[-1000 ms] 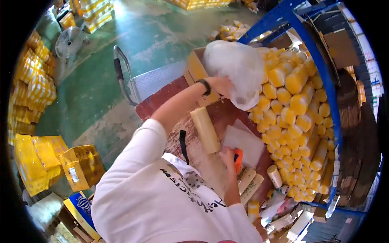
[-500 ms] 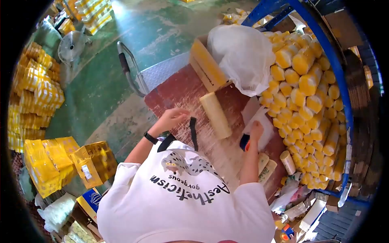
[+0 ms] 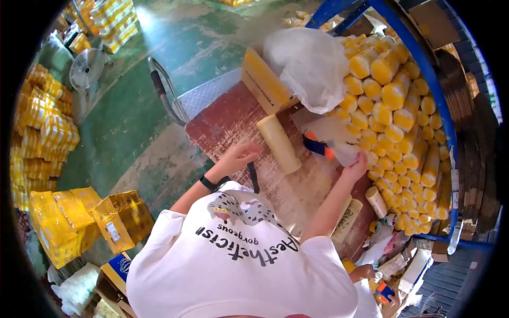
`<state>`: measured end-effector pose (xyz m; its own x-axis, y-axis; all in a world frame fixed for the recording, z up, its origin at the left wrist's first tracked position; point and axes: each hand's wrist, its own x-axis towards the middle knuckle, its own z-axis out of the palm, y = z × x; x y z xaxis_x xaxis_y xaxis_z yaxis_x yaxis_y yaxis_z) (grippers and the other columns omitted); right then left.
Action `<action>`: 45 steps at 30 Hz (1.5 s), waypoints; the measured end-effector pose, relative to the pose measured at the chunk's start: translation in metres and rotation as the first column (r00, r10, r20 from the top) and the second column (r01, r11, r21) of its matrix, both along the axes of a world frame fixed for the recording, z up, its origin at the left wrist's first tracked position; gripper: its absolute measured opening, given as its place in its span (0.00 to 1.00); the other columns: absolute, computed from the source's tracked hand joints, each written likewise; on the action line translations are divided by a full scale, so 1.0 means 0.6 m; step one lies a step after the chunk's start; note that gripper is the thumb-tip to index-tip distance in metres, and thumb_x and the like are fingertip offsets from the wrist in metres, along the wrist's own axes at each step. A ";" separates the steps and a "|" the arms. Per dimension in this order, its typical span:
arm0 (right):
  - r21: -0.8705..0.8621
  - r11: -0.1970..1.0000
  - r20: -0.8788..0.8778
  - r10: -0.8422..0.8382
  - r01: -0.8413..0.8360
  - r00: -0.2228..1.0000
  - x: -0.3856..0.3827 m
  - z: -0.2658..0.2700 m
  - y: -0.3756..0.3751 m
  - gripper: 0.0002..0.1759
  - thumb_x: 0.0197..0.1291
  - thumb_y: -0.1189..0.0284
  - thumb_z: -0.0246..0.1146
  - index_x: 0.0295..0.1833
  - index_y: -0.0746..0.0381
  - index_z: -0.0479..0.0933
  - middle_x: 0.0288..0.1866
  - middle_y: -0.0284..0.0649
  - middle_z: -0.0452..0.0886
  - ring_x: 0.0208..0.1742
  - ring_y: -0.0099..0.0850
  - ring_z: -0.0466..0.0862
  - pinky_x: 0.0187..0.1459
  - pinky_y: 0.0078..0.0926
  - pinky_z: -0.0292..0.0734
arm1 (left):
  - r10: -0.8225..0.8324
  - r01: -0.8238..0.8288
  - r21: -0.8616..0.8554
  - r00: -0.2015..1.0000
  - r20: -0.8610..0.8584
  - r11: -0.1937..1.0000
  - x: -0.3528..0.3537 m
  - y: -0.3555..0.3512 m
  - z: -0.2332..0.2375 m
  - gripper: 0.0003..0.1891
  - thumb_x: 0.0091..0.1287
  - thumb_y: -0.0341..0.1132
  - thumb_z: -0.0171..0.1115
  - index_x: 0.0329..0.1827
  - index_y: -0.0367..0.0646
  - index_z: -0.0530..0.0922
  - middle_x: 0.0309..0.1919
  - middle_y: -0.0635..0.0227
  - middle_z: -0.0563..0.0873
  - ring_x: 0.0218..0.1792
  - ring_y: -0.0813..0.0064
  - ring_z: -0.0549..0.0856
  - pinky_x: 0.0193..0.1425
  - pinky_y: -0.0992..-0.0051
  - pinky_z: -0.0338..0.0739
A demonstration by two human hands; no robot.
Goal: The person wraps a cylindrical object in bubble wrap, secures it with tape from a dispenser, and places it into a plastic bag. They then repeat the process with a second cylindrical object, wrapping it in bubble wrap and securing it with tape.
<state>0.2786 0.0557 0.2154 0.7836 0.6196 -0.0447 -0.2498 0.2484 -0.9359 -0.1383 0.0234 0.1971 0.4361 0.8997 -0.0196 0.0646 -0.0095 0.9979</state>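
Near the red worn tabletop's left part, my left hand point(image 3: 241, 157) is held open with nothing in it, just left of a pale yellow cylindrical roll point(image 3: 279, 144). My right hand point(image 3: 356, 166) pinches the edge of a thin whitish plastic sheet point(image 3: 343, 150). Left of that sheet lies a blue and orange object point(image 3: 317, 146), apart from my fingers. Two wrapped rolls, one with green print point(image 3: 347, 216), sit below my right hand.
An open cardboard box point(image 3: 262, 82) and a white plastic bag point(image 3: 310, 69) stand at the table's far edge. Yellow-ended rolls point(image 3: 395, 122) are piled right, behind a blue frame point(image 3: 442, 95). A co-worker's hand point(image 3: 392, 303) is at lower right, by an orange-blue object.
My right hand has moved up and right, now pinching the sheet. The blue and orange object, earlier beside that hand, lies farther up the table. My left hand has shifted slightly right.
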 end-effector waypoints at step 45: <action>-0.514 0.441 0.514 0.845 -0.736 0.148 -0.537 -0.009 -0.066 0.13 0.57 0.67 0.68 0.31 0.66 0.76 0.18 0.38 0.75 0.20 0.26 0.73 0.26 0.28 0.69 | 0.561 -0.481 -0.318 0.792 0.242 0.817 -0.127 -0.054 -0.017 0.10 0.56 0.25 0.67 0.40 0.36 0.79 0.36 0.68 0.84 0.37 0.80 0.83 0.44 0.78 0.78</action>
<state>-0.0434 0.0163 0.2098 -0.3103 0.9492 0.0533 0.3991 0.1809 -0.8989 -0.2143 -0.0093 0.1866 -0.0799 0.9768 -0.1988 -0.3193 0.1639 0.9334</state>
